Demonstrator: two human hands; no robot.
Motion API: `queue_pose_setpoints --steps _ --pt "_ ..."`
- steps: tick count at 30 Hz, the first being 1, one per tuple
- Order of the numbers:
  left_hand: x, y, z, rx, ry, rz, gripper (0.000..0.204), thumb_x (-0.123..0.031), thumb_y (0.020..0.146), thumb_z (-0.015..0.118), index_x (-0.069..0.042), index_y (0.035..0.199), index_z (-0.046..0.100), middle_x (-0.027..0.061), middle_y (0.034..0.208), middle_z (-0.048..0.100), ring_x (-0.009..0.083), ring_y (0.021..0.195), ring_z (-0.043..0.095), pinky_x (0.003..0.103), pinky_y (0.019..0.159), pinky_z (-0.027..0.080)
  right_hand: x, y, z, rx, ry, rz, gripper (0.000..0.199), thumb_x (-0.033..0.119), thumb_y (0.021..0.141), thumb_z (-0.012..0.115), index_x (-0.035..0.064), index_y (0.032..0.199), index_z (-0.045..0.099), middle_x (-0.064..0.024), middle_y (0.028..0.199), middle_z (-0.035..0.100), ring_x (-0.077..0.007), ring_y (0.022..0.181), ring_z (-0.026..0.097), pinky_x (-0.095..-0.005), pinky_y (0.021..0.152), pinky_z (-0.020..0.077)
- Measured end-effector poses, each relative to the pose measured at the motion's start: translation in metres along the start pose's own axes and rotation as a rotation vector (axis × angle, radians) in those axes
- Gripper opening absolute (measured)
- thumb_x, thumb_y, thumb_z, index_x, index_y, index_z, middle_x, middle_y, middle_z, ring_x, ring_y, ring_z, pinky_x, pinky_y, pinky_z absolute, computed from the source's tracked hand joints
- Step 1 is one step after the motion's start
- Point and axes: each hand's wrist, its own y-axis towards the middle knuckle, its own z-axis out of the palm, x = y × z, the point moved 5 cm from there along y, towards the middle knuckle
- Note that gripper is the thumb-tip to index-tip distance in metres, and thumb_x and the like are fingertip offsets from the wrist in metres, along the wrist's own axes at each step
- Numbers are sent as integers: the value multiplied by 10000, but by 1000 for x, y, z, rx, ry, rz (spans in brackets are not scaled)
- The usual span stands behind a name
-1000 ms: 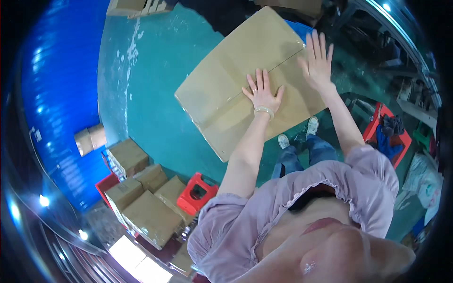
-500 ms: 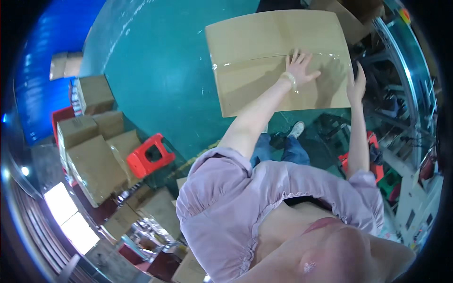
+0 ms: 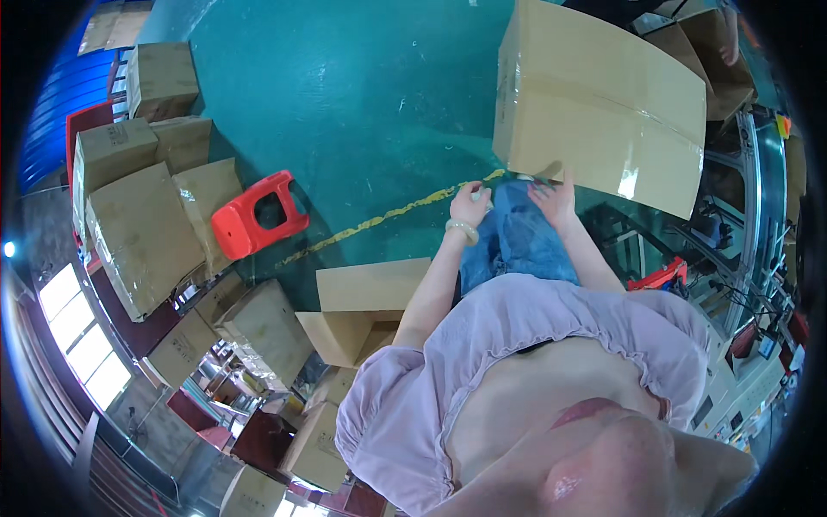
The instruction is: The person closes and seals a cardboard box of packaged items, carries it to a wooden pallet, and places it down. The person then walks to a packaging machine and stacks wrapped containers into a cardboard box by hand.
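Carton (image 3: 612, 112) sits just past the right hand (image 3: 556, 203), fingers apart, while the left hand (image 3: 469, 207) looks curled, can't tell around what, so one lopsided push could skid the carton crooked.

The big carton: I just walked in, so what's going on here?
A person is at the big carton, whose visible face is closed. Their right hand is at its near edge, contact unclear; the left hand is partly curled just off its near left corner. An open carton and a red stool are to the left.
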Motion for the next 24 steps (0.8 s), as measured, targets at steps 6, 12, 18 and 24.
queue_pose_setpoints --steps 6,12,18,24 --pt "24 131 -25 85 -30 -159 406 -389 762 607 -82 1028 625 103 982 641 222 949 597 310 843 437 -9 19 30 -348 191 -283 843 706 769 385 195 1393 142 -104 1398 223 -340 1281 224 -542 997 254" --pt "29 340 13 316 -34 -152 519 -455 803 536 -42 1116 561 154 1140 566 282 1120 494 343 945 366 -12 1 46 -425 145 -409 791 692 812 292 178 1400 162 -48 1423 235 -270 1291 247 -413 1054 228" --pt "-29 491 209 424 -187 -354 620 -523 814 489 -10 1161 520 150 1185 533 279 1127 469 366 958 340 -19 -6 27 -394 290 -604 681 597 858 317 157 1370 225 -66 1374 292 -275 1230 311 -429 1003 258" --pt "-13 484 268 715 -767 -673 420 -410 770 516 -72 1013 570 88 1036 587 243 965 534 366 834 409 -49 -29 76 -1027 635 -205 786 728 734 417 198 1312 358 -57 1250 468 -308 1070 477 -530 816 397"
